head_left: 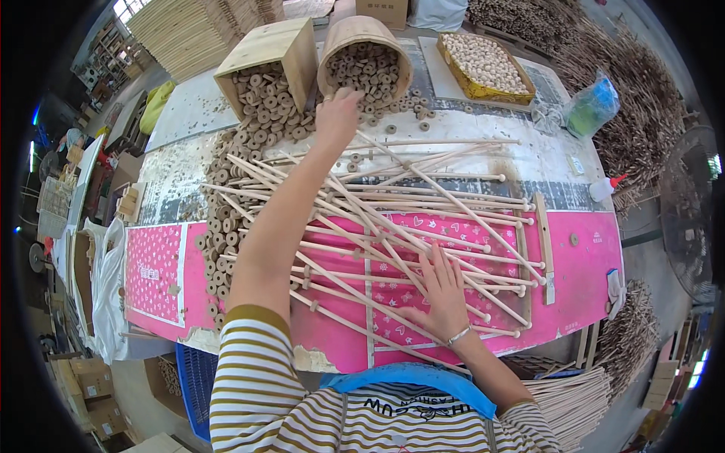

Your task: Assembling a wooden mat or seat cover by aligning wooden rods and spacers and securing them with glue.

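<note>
My left hand [337, 117] reaches across the table to the mouth of a tipped wooden bucket [405, 75] full of small drilled wooden discs [364, 68]. Its fingers are bent down and closed at the discs; whatever is between them is hidden. Under my left forearm lie long pale wooden sticks [453, 198], crossing each other, many with a round knob at the right end. Some carry a disc partway along. My right hand [442, 291], fingers stretched out, rests flat on the sticks near their knobbed ends.
A tipped wooden box [302, 53] spills discs over the table's left side. At the back right stands a yellow tray of wooden balls [485, 64]. A wooden strip [544, 249], a red-tipped glue bottle [606, 186] and a green-filled plastic bag [593, 106] lie to the right.
</note>
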Demonstrator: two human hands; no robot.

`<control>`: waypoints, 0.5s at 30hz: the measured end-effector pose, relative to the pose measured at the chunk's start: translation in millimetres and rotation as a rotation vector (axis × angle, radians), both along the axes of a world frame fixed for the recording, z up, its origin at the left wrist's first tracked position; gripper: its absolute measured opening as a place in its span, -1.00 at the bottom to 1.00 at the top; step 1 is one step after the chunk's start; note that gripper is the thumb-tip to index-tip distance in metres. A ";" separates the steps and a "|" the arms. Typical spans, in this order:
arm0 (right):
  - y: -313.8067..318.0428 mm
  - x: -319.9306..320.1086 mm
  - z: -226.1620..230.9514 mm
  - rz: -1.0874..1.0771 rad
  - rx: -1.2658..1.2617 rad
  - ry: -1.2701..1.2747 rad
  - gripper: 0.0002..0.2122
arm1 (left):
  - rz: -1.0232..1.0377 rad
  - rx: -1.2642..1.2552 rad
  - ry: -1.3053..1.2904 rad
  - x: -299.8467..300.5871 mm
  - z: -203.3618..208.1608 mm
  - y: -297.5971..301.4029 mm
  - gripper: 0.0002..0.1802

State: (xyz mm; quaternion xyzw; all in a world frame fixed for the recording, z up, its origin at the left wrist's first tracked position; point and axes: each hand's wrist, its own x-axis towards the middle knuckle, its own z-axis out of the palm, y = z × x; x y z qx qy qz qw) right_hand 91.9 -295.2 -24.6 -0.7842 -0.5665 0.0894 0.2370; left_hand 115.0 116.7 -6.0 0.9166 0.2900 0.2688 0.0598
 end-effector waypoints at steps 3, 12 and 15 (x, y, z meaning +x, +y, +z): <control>-4.1 -5.8 3.8 0.005 -0.088 -0.082 0.15 | -0.155 0.065 0.018 17.4 -21.7 -0.1 -0.31; 6.6 8.6 -28.6 -0.015 0.069 -0.100 -0.13 | -0.270 0.119 0.350 60.1 -86.4 -91.5 -0.60; 9.7 19.1 -21.0 0.038 0.044 -0.135 -0.21 | -0.327 -0.062 0.354 43.6 -63.4 -113.9 -0.60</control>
